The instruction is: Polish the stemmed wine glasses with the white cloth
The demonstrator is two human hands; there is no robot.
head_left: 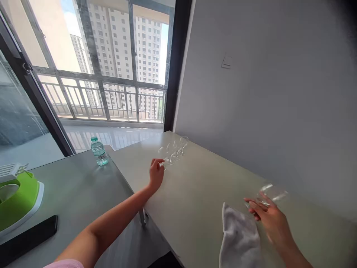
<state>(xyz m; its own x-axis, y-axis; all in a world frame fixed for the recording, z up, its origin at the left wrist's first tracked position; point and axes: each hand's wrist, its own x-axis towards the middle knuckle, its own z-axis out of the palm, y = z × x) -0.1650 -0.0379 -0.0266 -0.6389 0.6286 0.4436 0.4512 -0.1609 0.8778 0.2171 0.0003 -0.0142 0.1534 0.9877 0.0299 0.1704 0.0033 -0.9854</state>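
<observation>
Looking forward and down from the head camera, a long pale beige tabletop [192,227] is seen, and everything else is placed relative to it. Near its far end, a tight cluster of clear stemmed wine glasses [173,152] is standing, their outlines faint against the surface. The left hand [156,174] is extended over the tabletop from the near left, its fingers closed around a clear stemmed glass [163,164] at the near edge of the cluster. Over the right part of the tabletop, the right hand [269,219] is blurred by motion. A clear wine glass [270,194] is gripped in it, tilted nearly onto its side, with the fingers curled around it. Just left of that hand, a soft grey towel [240,238] is lying on the tabletop and is cut off by the bottom of the view.

Beside the tabletop's left edge, a grey table [78,193] is set. A clear plastic water bottle with a green cap [99,152] is standing on it near the tabletop's far corner. Farther left on the grey table, a green-and-white plastic appliance [18,197] and a black smartphone [28,234] are placed. Beyond the tabletop's far end, a metal balcony railing [103,96] is seen, while a white wall switch [227,62] is mounted on the grey wall above it to the right.
</observation>
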